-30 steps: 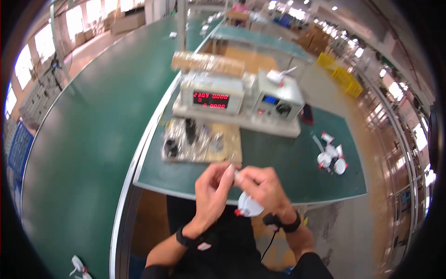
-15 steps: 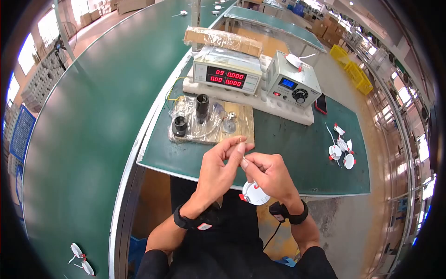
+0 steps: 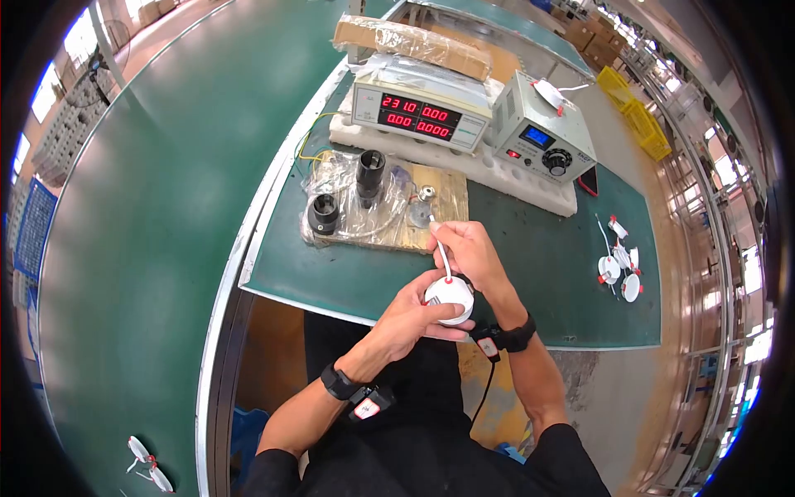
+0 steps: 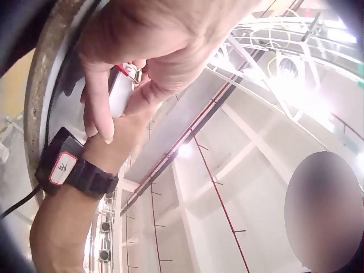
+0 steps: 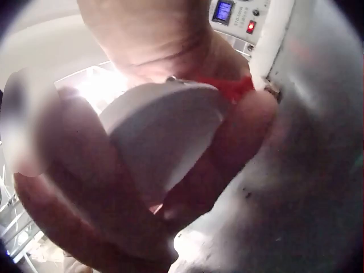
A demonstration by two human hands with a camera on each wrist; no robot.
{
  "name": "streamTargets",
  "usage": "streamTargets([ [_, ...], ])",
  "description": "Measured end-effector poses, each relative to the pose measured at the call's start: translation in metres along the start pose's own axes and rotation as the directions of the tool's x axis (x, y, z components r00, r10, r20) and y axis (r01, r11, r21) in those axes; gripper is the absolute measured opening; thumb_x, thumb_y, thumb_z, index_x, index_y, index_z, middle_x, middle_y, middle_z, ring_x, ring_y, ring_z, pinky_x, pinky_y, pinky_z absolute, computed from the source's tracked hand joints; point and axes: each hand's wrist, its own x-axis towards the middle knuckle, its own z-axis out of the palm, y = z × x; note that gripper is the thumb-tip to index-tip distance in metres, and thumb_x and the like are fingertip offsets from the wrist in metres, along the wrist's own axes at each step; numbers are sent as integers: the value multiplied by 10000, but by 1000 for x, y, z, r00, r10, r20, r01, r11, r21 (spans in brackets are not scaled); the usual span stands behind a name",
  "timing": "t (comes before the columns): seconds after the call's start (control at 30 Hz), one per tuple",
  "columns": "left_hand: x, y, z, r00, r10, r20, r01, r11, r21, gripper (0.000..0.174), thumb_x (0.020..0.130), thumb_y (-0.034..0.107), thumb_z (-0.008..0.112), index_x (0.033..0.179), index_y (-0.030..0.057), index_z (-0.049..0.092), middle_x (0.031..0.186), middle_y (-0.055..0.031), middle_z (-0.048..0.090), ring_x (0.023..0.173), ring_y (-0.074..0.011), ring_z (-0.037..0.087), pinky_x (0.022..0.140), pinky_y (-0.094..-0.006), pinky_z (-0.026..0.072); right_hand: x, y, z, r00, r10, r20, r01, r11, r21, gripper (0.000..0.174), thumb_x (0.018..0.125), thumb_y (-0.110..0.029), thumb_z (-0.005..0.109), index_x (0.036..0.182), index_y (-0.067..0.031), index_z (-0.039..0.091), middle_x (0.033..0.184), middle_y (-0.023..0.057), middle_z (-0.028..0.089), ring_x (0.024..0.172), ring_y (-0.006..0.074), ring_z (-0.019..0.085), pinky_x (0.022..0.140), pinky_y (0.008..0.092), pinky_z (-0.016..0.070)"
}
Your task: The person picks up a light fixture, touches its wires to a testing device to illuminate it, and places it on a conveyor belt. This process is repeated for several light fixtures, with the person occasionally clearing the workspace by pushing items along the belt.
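My left hand (image 3: 406, 319) grips a small white round downlight (image 3: 450, 308), thumb across its face, over the table's front edge. From the lamp a white cable (image 3: 442, 258) runs up to my right hand (image 3: 470, 253), which pinches it near its end. That end is right at a grey disc (image 3: 420, 215) on the wooden board (image 3: 454, 186), beside a small metal fitting (image 3: 426, 192). In the left wrist view a red clip (image 4: 123, 69) shows on the lamp between the fingers. The lamp's pale body (image 5: 165, 125) fills the middle of the right wrist view.
Two black sockets (image 3: 370, 176) stand on the plastic-wrapped part of the board. Behind are a meter (image 3: 364, 103) with red digits and a grey box (image 3: 571, 141) with a dial. Several downlights (image 3: 609, 268) lie at right; two more (image 3: 159, 478) lie on the green surface at left.
Both hands were together at the cable, with the lamp hanging below. Now my left hand holds the lamp, and my right has carried the cable end forward to the board. The meter's digits changed.
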Motion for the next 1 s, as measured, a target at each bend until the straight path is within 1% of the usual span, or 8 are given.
streamTargets([
  [0.17,23,17,-7,996,-81,29,83,993,-81,514,913,2,686,1359,19,432,1224,-160,641,1042,-352,717,831,-391,657,22,4,-6,999,35,10,-35,999,27,368,1000,-301,582,773,-17,642,580,21,586,473,72,482,450,254,367],
  [0.4,31,18,-4,998,-66,13,67,988,-136,531,891,35,729,1338,5,443,1237,-159,631,1051,-351,710,920,-438,617,28,5,-9,999,52,-5,-52,997,50,361,990,-276,580,745,-14,622,565,31,560,473,94,482,457,280,366],
  [0.5,34,22,-3,995,-96,20,98,989,-109,534,887,43,736,1336,-2,452,1218,-161,641,1059,-349,707,918,-428,613,27,0,-9,1000,13,8,-13,1000,7,358,980,-258,577,732,-2,616,569,37,558,484,105,491,471,292,379],
  [0.6,33,29,-2,991,-130,9,130,988,-80,510,890,43,732,1329,-1,475,1211,-164,653,1066,-352,705,920,-426,611,28,0,-8,999,39,6,-40,998,49,362,977,-244,591,703,-10,618,561,12,530,495,81,453,478,279,337],
  [0.7,33,29,-5,988,-152,29,154,984,-94,460,887,36,731,1301,9,534,1211,-155,673,1063,-349,709,910,-428,615,31,7,-8,999,29,-18,-29,999,29,359,975,-248,592,711,-6,622,568,13,535,505,81,458,486,281,346],
  [0.83,38,24,-11,988,-146,51,149,986,-73,439,892,46,730,1296,25,562,1196,-133,687,1063,-335,712,901,-425,619,31,10,-8,999,-8,-35,7,1000,-23,360,968,-250,598,708,-2,621,574,13,540,515,83,462,498,284,364],
  [0.93,37,23,-12,986,-160,48,163,984,-68,439,895,56,731,1300,27,563,1192,-131,688,1059,-326,715,896,-418,621,31,10,-10,1000,-3,-23,2,999,-42,363,951,-264,565,724,12,627,580,33,561,517,105,511,500,305,404],
  [1.0,38,20,-13,988,-144,53,147,987,-68,431,895,57,732,1293,28,567,1190,-128,689,1054,-321,716,891,-411,623,32,12,-10,1000,-21,-20,20,998,-54,360,946,-263,562,723,13,626,576,35,559,516,108,512,500,307,404],
])
